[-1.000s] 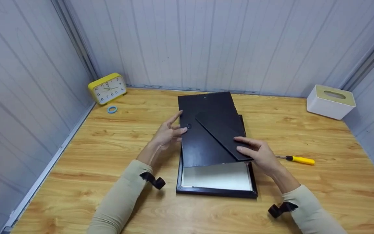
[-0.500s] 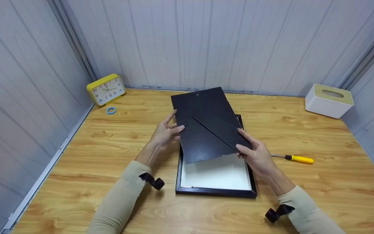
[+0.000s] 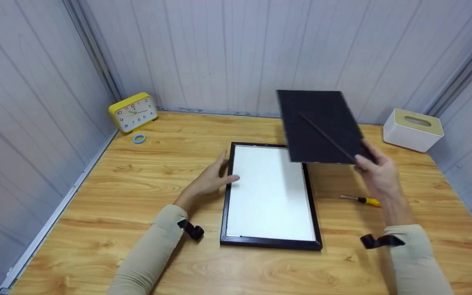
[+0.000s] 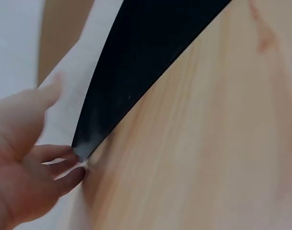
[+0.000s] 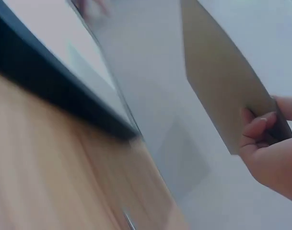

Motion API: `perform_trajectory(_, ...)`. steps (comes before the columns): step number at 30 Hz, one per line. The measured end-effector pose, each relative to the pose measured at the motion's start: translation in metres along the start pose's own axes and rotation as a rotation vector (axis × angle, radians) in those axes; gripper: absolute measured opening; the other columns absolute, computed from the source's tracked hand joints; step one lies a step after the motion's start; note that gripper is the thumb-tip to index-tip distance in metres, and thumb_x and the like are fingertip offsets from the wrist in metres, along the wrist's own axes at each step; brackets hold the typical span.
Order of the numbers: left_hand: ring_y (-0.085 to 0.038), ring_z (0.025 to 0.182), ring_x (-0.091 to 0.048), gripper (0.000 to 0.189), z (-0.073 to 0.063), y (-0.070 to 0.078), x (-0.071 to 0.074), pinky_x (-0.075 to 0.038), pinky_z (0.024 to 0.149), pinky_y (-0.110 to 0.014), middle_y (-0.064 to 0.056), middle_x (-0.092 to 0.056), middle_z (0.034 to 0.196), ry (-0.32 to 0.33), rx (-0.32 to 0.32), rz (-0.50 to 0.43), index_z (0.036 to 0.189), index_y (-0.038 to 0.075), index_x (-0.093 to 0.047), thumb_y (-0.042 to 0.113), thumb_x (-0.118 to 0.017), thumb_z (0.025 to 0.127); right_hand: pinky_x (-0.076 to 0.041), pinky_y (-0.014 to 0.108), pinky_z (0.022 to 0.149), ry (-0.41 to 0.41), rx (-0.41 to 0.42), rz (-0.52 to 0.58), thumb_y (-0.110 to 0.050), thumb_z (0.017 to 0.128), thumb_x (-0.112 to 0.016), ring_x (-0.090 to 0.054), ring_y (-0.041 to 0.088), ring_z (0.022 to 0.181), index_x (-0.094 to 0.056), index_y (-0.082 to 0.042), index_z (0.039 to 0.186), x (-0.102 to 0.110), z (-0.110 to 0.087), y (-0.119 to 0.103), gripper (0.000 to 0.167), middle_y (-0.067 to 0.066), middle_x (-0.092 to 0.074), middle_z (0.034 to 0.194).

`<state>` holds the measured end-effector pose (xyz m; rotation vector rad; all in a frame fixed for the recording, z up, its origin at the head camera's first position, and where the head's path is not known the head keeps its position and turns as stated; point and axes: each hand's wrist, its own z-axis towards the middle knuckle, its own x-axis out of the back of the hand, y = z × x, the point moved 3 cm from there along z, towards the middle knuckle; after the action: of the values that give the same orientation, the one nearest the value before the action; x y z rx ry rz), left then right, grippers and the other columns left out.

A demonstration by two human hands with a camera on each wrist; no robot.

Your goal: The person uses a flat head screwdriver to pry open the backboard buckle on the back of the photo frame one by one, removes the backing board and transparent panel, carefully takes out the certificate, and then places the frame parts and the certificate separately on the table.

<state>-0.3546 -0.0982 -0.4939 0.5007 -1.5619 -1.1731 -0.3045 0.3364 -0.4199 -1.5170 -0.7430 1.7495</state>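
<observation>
My right hand (image 3: 383, 176) grips the lower right corner of a black picture frame backing board (image 3: 318, 127), raised over the table. A folded stand leg runs diagonally across the board. In the right wrist view the board's brown side (image 5: 222, 81) shows, with curled fingers against it. The black picture frame (image 3: 271, 243) lies on the table with a white sheet (image 3: 268, 196) inside its border. At the frame's left side is my left hand (image 3: 209, 178), its thumb extended over the border. In the left wrist view, its fingertips (image 4: 71, 179) meet the frame's outer side.
A yellow-handled screwdriver (image 3: 369, 201) lies right of the frame, partly behind the right hand. A yellow alarm clock (image 3: 135, 112) and a blue ring (image 3: 139, 139) are at the back left. A white tissue box (image 3: 410, 133) stands at the back right, near the wall.
The right hand has lifted the backing board off the frame and carried it up to the right. The left hand has let go of the board and moved down to the frame's left edge.
</observation>
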Motion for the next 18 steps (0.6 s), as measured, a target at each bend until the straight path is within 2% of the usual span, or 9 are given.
perform_trajectory(3,-0.021,0.151,-0.012,0.103,-0.003,0.001,0.002,-0.012,0.121,-0.038,-0.009,-0.013,0.166,-0.134,0.025,0.059,0.162,0.015,-0.002,0.043,-0.072,0.092,-0.05,0.028,0.066,0.066,-0.048,-0.003,0.017,0.093,-0.054,-0.058,0.02,0.089,-0.052,-0.001,0.144,0.038,0.005,-0.016,0.054,0.009,-0.041,0.138)
perform_trajectory(5,-0.02,0.152,-0.009,0.106,-0.004,0.004,0.003,-0.011,0.121,-0.038,-0.006,-0.008,0.167,-0.214,0.024,0.082,0.162,0.014,-0.005,0.04,-0.076,0.089,-0.048,0.028,0.067,0.12,-0.101,-0.032,0.016,0.093,-0.057,-0.054,0.019,0.094,-0.042,-0.004,0.151,0.062,0.006,-0.021,0.063,0.006,-0.034,0.142)
perform_trajectory(8,-0.021,0.152,-0.005,0.116,-0.008,0.007,0.003,-0.01,0.121,-0.037,-0.007,-0.004,0.167,-0.324,0.054,0.144,0.162,0.013,-0.005,0.04,-0.084,0.081,-0.045,0.028,0.068,0.197,-0.195,-0.104,0.011,0.093,-0.06,-0.049,0.018,0.094,-0.025,-0.01,0.158,0.09,0.004,-0.021,0.077,0.003,-0.029,0.142)
perform_trajectory(11,-0.022,0.152,-0.002,0.126,-0.011,0.01,0.003,-0.008,0.121,-0.037,-0.011,0.0,0.166,-0.385,0.085,0.184,0.161,0.01,-0.002,0.04,-0.089,0.075,-0.044,0.029,0.068,0.233,-0.269,-0.135,0.009,0.094,-0.062,-0.048,0.018,0.09,-0.016,-0.012,0.159,0.107,0.003,-0.019,0.082,0.001,-0.03,0.138)
perform_trajectory(13,-0.023,0.152,-0.001,0.131,-0.012,0.011,0.004,-0.007,0.121,-0.037,-0.012,0.002,0.166,-0.394,0.102,0.196,0.161,0.007,0.0,0.042,-0.09,0.072,-0.044,0.03,0.069,0.253,-0.308,-0.153,0.007,0.094,-0.063,-0.048,0.017,0.088,-0.016,-0.013,0.159,0.114,0.003,-0.017,0.083,0.001,-0.029,0.138)
perform_trajectory(14,-0.023,0.152,-0.001,0.133,-0.012,0.011,0.004,-0.007,0.121,-0.037,-0.013,0.003,0.166,-0.394,0.108,0.2,0.16,0.006,0.001,0.043,-0.091,0.071,-0.044,0.029,0.071,0.266,-0.327,-0.187,0.005,0.094,-0.064,-0.047,0.016,0.09,-0.016,-0.014,0.159,0.116,0.003,-0.017,0.084,0.002,-0.027,0.143)
perform_trajectory(15,-0.022,0.152,-0.001,0.135,-0.011,0.012,0.004,-0.007,0.121,-0.036,-0.012,0.003,0.166,-0.393,0.111,0.209,0.16,0.006,0.002,0.044,-0.091,0.07,-0.044,0.028,0.074,0.285,-0.346,-0.229,0.003,0.094,-0.066,-0.046,0.015,0.095,-0.017,-0.015,0.159,0.119,0.004,-0.017,0.084,0.004,-0.024,0.149)
perform_trajectory(16,-0.022,0.151,-0.001,0.136,-0.011,0.012,0.004,-0.007,0.121,-0.036,-0.012,0.003,0.166,-0.391,0.117,0.213,0.16,0.006,0.003,0.045,-0.091,0.069,-0.044,0.027,0.076,0.303,-0.359,-0.333,-0.002,0.095,-0.067,-0.045,0.016,0.098,-0.018,-0.016,0.159,0.121,0.004,-0.018,0.082,0.006,-0.021,0.156)
perform_trajectory(18,-0.022,0.151,-0.001,0.137,-0.01,0.012,0.003,-0.007,0.121,-0.036,-0.012,0.003,0.166,-0.388,0.128,0.216,0.16,0.007,0.003,0.046,-0.091,0.069,-0.045,0.026,0.09,0.329,-0.39,-0.619,-0.017,0.097,-0.068,-0.046,0.02,0.117,-0.02,-0.015,0.159,0.123,0.004,-0.018,0.078,0.008,-0.014,0.165)
